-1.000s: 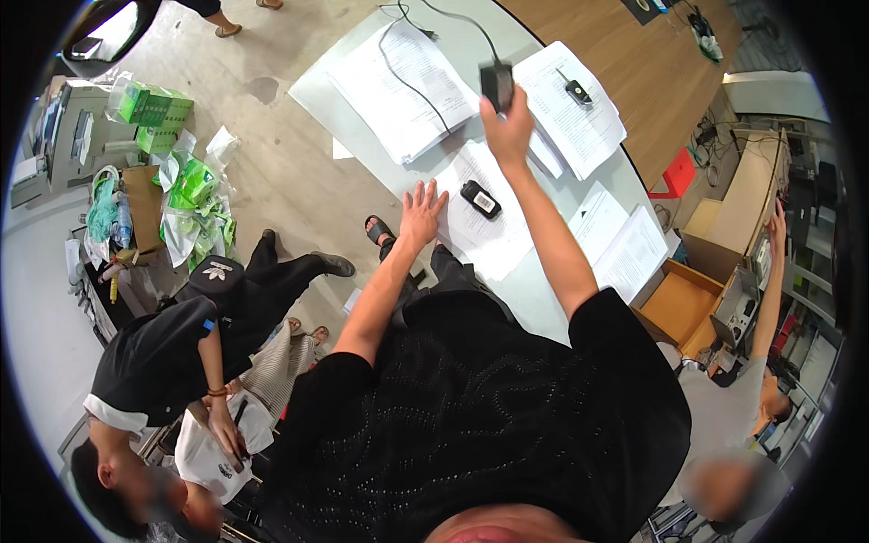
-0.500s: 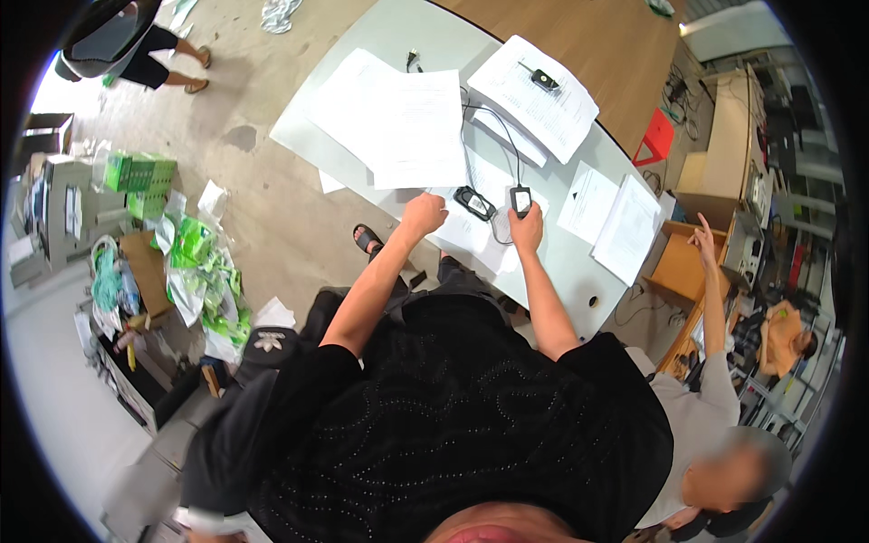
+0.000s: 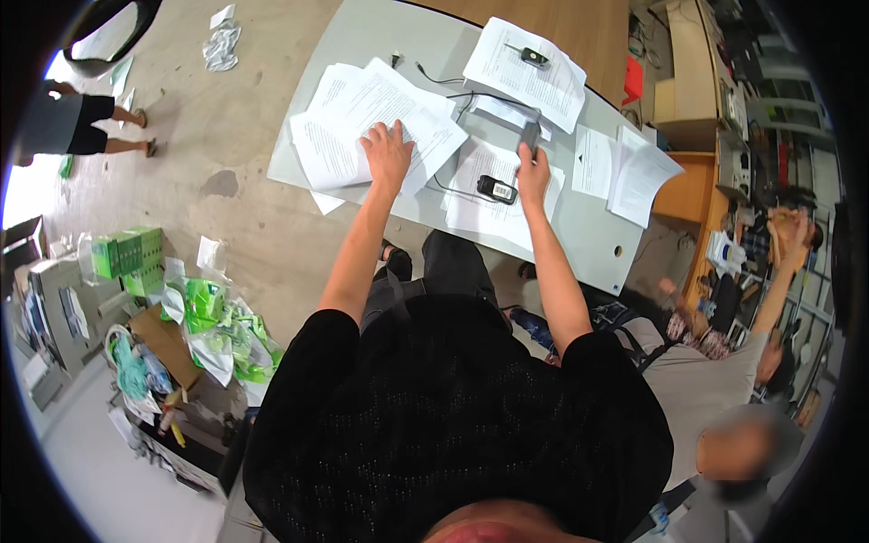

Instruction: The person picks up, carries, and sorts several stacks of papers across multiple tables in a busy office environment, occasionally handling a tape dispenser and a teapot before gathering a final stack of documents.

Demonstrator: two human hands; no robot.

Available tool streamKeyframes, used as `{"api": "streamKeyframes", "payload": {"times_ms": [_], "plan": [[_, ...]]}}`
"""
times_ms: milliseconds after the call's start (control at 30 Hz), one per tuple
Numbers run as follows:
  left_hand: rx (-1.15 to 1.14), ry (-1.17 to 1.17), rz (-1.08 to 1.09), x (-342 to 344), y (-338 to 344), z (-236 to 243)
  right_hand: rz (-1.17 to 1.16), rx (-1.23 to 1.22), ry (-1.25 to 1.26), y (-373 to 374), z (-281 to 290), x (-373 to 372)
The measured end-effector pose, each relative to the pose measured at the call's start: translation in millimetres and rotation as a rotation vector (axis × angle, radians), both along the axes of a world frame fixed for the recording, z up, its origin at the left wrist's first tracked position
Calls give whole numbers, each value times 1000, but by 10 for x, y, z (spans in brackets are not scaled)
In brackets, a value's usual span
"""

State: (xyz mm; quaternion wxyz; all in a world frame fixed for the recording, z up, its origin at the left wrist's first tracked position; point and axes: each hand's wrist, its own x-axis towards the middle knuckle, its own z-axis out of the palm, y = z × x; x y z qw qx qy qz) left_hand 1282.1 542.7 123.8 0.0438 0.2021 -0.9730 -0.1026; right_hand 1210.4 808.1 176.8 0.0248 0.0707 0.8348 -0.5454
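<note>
With fingers spread, my left hand (image 3: 387, 156) lies on a loose pile of printed sheets (image 3: 339, 136) on the left of the grey table. My right hand (image 3: 534, 176) grips a small dark handheld device (image 3: 530, 134) with a cable at its far end. Just left of that hand, a black oval device with a pale label (image 3: 497, 189) rests on printed paper. A black cable (image 3: 489, 94) curves across the tabletop beyond both. Farther back, a black key fob (image 3: 534, 57) sits on a thick stack of paper (image 3: 489, 50).
More sheets (image 3: 644, 176) overhang the table's (image 3: 588, 249) right side. On my right another person in a light shirt (image 3: 701, 380) reaches out an arm. A person stands at the far left. Green boxes (image 3: 127, 258) and plastic bags (image 3: 231, 335) lie on the floor to the left.
My left hand has gone from the papers' near edge onto them, its fingers now spread, and the sheets have shifted. My right hand has carried the handheld device farther from me.
</note>
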Motion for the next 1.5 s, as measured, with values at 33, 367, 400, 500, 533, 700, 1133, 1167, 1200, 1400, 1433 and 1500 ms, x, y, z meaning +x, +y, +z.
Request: {"api": "streamKeyframes", "payload": {"times_ms": [33, 367, 400, 500, 533, 700, 1133, 1167, 1200, 1400, 1433, 1500], "plan": [[-1, 10, -22, -29, -44, -15, -42, -188, -5, -225, 92, 30], [402, 318, -183, 6, -979, -186, 570, 682, 184, -1873, -187, 146], [287, 211, -114, 23, -987, -139, 538, 685, 168, -1845, -257, 140], [152, 38, -56, 74, -1180, -246, 561, 658, 218, -1846, -246, 76], [140, 70, -56, 17, -1177, -257, 555, 537, 253, -1741, -208, 54], [228, 116, -34, -53, -1210, -299, 287, 476, 471, -590, -209, 452], [197, 61, -396, -151, -1039, 465, -154, 901, -216, 438, -966, 1509], [189, 26, -434, -133, -1028, 491, -180, 852, -304, 378, -1034, 1482], [212, 32, -464, -153, -954, 511, -184, 833, -277, 386, -1047, 1407], [244, 27, -516, -266, -750, 493, -6, 795, -185, 613, -864, 906], [240, 27, -529, -293, -720, 455, -19, 795, -185, 641, -854, 903], [239, 10, -548, -343, -601, 492, -13, 673, -167, 761, -901, 895]]}}
